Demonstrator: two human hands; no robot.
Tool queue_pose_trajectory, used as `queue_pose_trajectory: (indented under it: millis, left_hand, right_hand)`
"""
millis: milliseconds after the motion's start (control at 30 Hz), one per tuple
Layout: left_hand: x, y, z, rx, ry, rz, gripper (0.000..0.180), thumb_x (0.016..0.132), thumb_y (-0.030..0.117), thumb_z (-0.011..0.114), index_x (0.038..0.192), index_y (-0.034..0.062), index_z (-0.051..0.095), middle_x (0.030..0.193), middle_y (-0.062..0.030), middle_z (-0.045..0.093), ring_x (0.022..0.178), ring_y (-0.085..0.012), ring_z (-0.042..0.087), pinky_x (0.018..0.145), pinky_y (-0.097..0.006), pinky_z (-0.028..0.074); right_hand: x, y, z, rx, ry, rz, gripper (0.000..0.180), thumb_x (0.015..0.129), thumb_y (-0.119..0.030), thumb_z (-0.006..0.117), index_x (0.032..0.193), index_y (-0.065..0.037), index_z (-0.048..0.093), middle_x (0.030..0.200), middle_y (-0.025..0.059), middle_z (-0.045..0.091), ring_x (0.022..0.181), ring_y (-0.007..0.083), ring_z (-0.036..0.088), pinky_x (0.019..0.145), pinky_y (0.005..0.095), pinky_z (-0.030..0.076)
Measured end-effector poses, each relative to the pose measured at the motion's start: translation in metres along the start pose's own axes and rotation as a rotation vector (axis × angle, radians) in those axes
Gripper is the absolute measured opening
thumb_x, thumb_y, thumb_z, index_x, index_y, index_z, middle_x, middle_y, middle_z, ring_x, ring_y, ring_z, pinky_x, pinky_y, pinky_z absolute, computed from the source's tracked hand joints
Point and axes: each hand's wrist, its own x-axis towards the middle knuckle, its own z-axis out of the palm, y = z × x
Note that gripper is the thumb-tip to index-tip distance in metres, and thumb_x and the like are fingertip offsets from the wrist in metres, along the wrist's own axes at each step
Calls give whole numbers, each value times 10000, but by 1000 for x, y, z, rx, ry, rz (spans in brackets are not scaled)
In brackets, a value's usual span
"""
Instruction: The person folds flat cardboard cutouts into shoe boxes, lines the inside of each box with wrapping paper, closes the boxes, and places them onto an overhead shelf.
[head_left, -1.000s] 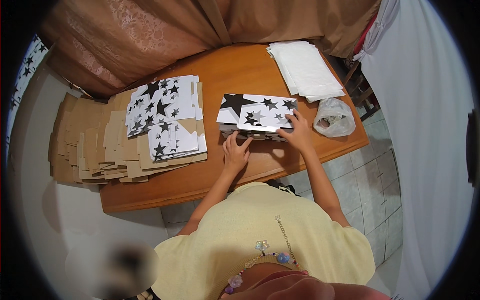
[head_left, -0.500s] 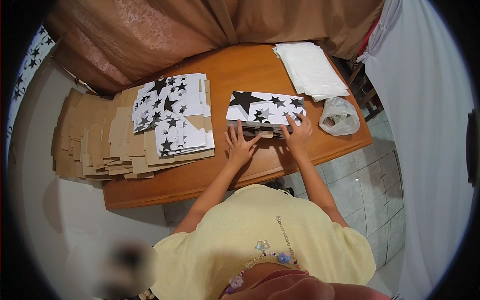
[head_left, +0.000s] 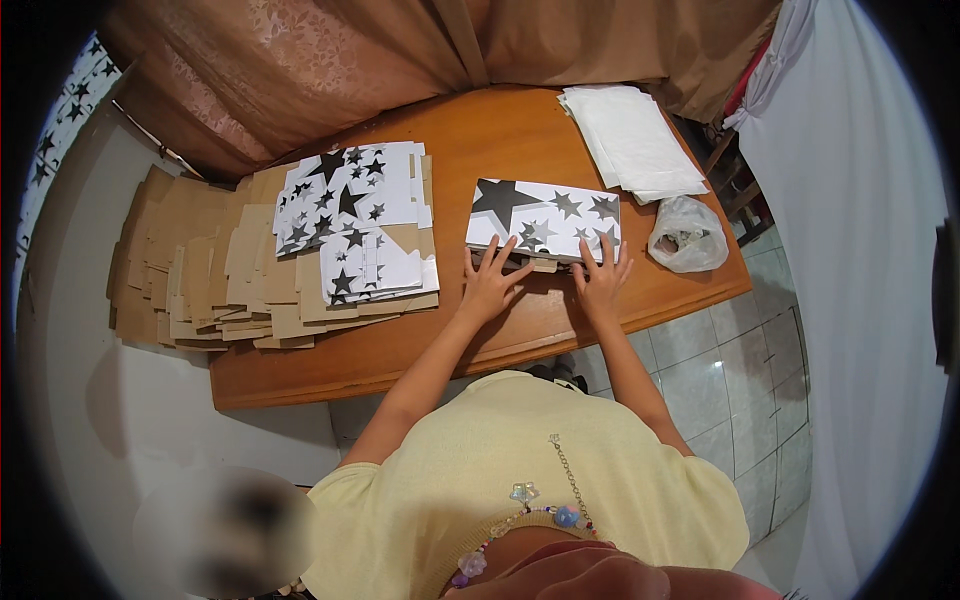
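Observation:
A flat white paper piece printed with black stars (head_left: 545,217) lies on the wooden table (head_left: 500,130), over a brown cardboard piece whose edge shows at its near side. My left hand (head_left: 490,282) rests with fingers spread on the near left edge of that piece. My right hand (head_left: 602,277) presses flat with spread fingers on its near right edge. Neither hand grips anything.
A stack of star-printed sheets (head_left: 352,215) lies on piles of brown cardboard blanks (head_left: 200,270) at the left. White paper sheets (head_left: 630,140) sit at the far right, a clear plastic bag (head_left: 688,235) beside them. A brown curtain (head_left: 400,50) hangs behind.
My two hands have slid a little toward me along the near edge of the star-printed piece. The view has shifted slightly.

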Motion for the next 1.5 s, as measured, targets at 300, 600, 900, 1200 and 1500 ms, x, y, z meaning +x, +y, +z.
queue_pose_trajectory:
  millis: [300, 600, 900, 1200, 1500]
  left_hand:
    - [-2, -1, 2, -33, 45, -7, 575, 701, 188, 684, 1234, 327, 517, 1451, -76, 275, 1333, -340, 228, 991, -655, 134]
    - [2, 0, 0, -63, 95, -59, 640, 706, 174, 647, 1302, 172, 412, 1411, -37, 338, 1320, -289, 266, 1004, -624, 107]
    - [1, 0, 0, -87, 98, -64, 612, 706, 165, 638, 1280, 149, 426, 1403, -42, 345, 1320, -293, 262, 1005, -621, 103]
    - [0, 1, 0, -74, 92, -83, 614, 704, 153, 634, 1280, 140, 422, 1402, -46, 348, 1328, -284, 255, 1001, -616, 117]
    - [-2, 4, 14, -5, 152, -189, 553, 772, 156, 610, 1297, 230, 457, 1408, 25, 358, 1323, -240, 284, 993, -633, 115]
  right_hand:
    - [-4, -29, 0, 182, 1, -153, 307, 715, -199, 685, 1017, -205, 626, 1180, 39, 515, 1229, 260, 397, 1025, 612, 96]
    - [19, -39, 10, 251, 172, -245, 97, 706, -151, 696, 781, -176, 640, 931, -26, 584, 902, 144, 575, 1021, 573, 151]
    - [20, -38, 12, 207, 190, -325, 117, 704, -170, 702, 808, -173, 650, 922, -17, 584, 873, 152, 580, 1007, 564, 205]
    - [43, -49, 5, 310, 31, -20, 329, 712, -217, 698, 1023, -152, 616, 996, 58, 555, 959, 218, 547, 972, 576, 259]
    - [111, 15, 9, 170, -176, -2, 476, 713, -326, 673, 1131, -129, 560, 1198, 95, 491, 1193, 267, 399, 993, 629, 179]
